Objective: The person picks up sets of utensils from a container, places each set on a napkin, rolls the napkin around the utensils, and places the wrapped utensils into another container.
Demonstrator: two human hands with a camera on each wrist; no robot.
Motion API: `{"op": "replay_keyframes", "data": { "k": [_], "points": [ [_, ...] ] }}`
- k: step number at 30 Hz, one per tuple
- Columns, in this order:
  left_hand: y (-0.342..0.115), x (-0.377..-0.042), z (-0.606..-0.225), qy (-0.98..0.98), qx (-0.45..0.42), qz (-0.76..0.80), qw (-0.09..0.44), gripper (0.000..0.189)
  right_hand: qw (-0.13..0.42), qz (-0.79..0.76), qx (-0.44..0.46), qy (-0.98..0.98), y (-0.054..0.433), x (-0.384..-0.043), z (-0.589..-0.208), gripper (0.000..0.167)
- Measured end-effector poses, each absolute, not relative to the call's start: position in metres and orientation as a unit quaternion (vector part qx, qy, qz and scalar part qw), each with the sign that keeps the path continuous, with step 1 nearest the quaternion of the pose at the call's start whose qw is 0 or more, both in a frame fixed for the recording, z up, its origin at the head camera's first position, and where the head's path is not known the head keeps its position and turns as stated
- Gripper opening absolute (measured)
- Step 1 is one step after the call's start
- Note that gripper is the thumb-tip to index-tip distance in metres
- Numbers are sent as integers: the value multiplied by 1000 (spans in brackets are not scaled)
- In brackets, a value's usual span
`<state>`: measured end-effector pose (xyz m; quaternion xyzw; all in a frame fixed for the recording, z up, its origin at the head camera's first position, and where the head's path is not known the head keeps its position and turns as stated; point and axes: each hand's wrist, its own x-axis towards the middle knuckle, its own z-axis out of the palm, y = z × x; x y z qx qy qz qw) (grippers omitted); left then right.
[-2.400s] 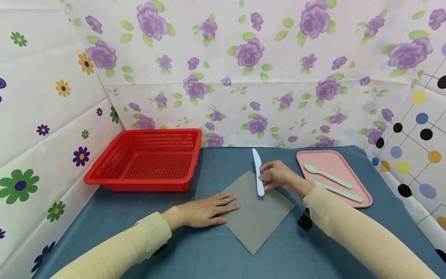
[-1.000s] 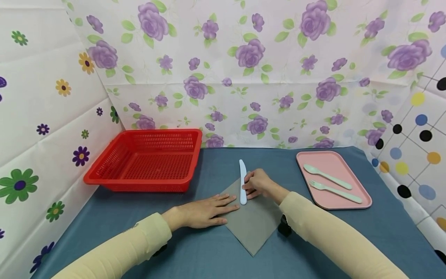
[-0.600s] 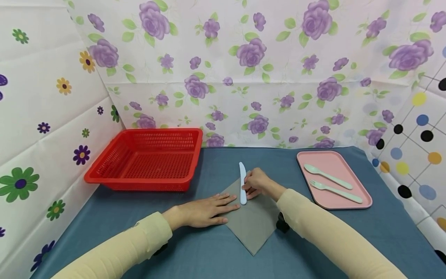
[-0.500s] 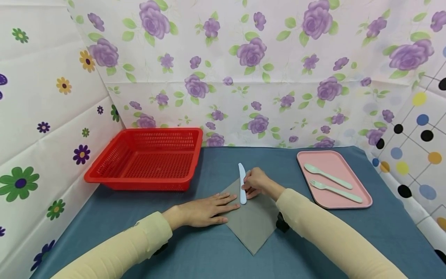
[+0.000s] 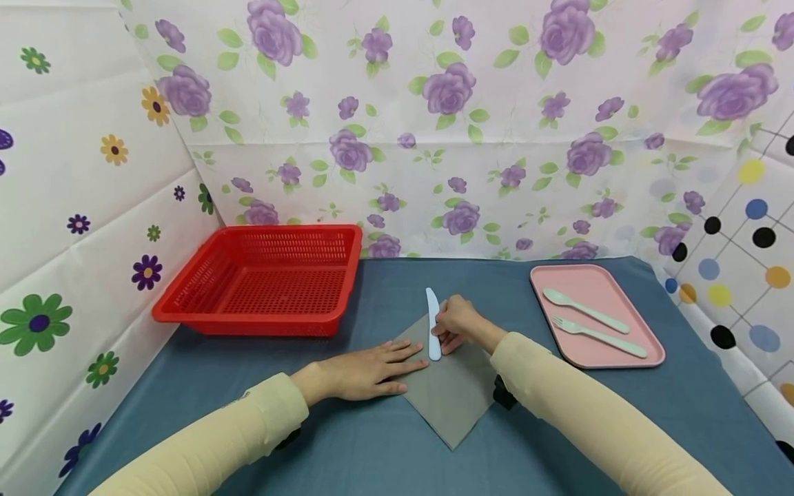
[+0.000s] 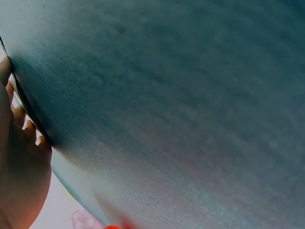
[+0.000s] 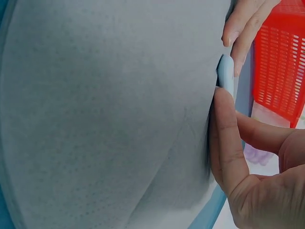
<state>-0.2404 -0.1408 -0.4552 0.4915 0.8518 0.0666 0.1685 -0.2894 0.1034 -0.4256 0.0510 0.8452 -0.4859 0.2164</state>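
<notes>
Our left hand is spread on the grey square cloth napkin, right hand pinching the pale-blue plastic knife at its 11 o'clock, so we'd probably rumple it if the knife drags.

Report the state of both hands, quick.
Left hand: open, resting partly on the grey napkin.
Right hand: closed, holding the pale blue knife.

Table knife pale blue, napkin grey, maybe faintly dotted in the blurry right wrist view. Spoon and fork mint green, tray pink, basket red, tablecloth blue, sleeves cream. Back curtain white with purple roses, left curtain multicoloured flowers, right curtain coloured dots on grey lines.
</notes>
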Motion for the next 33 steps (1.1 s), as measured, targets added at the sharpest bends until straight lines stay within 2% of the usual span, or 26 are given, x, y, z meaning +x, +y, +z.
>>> {"op": "replay_keyframes", "data": {
  "k": [9, 17, 21, 28, 33],
  "points": [
    [-141, -241, -453, 852, 489, 68, 172, 60, 203, -489, 48, 847, 103, -288, -426, 9],
    [-141, -240, -454, 851, 492, 74, 171, 60, 227, -522, 38, 821, 118, -291, -427, 14],
    [-141, -239, -453, 851, 489, 78, 176, 60, 242, -553, 31, 797, 133, -295, -424, 21],
    [-141, -239, -451, 849, 492, 81, 174, 60, 272, -595, 12, 756, 161, -301, -418, 44],
    [-141, -239, -452, 848, 495, 83, 172, 60, 286, -601, -1, 746, 175, -303, -420, 50]
  ]
}}
